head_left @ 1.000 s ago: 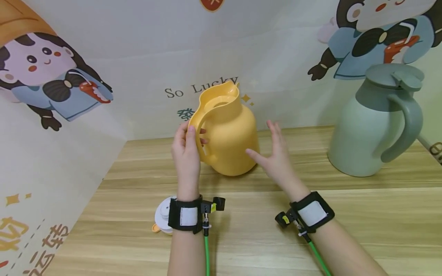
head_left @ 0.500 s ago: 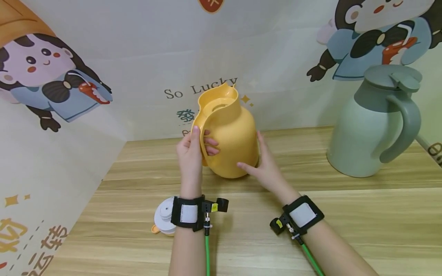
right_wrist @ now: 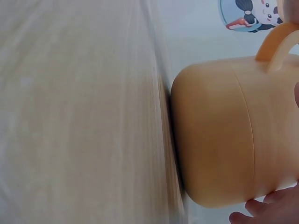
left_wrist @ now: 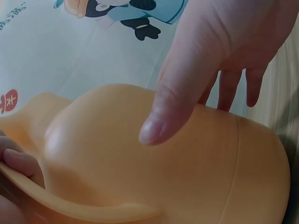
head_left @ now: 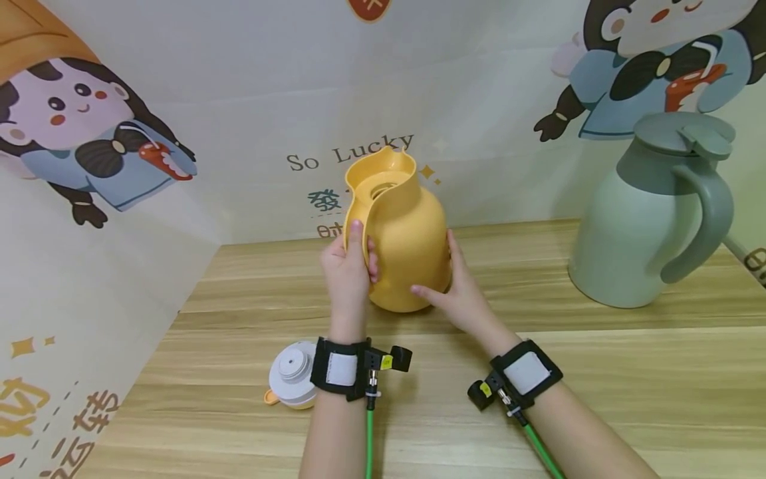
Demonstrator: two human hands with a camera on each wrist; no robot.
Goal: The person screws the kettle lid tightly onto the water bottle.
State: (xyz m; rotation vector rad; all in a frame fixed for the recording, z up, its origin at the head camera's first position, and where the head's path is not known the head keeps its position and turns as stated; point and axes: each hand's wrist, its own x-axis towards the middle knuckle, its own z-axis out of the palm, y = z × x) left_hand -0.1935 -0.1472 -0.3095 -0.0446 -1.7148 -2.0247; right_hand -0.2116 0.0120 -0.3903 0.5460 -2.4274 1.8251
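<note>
A yellow vacuum jug [head_left: 407,239] with a wavy, lidless top stands on the table, its handle turned towards the left. My left hand [head_left: 347,273] grips that handle, thumb along its outside and fingers through the loop. My right hand [head_left: 457,293] holds the lower right side of the jug. Its thumb lies across the front of the body, as the left wrist view shows, while its fingers [right_wrist: 275,207] reach round the other side. To the left of my left wrist, a white stopper lid [head_left: 293,369] with a yellow tab lies underside up.
A larger pale green vacuum jug [head_left: 634,233] with its lid on stands at the right of the wooden table [head_left: 443,412]. Printed cloth [head_left: 251,100] hangs upright behind and on the left. Green cables [head_left: 370,439] trail from both wrist cameras.
My right hand has come in from the right onto the jug's body. The handle has turned a little towards me, and my left hand has shifted right with it, uncovering more of the lid.
</note>
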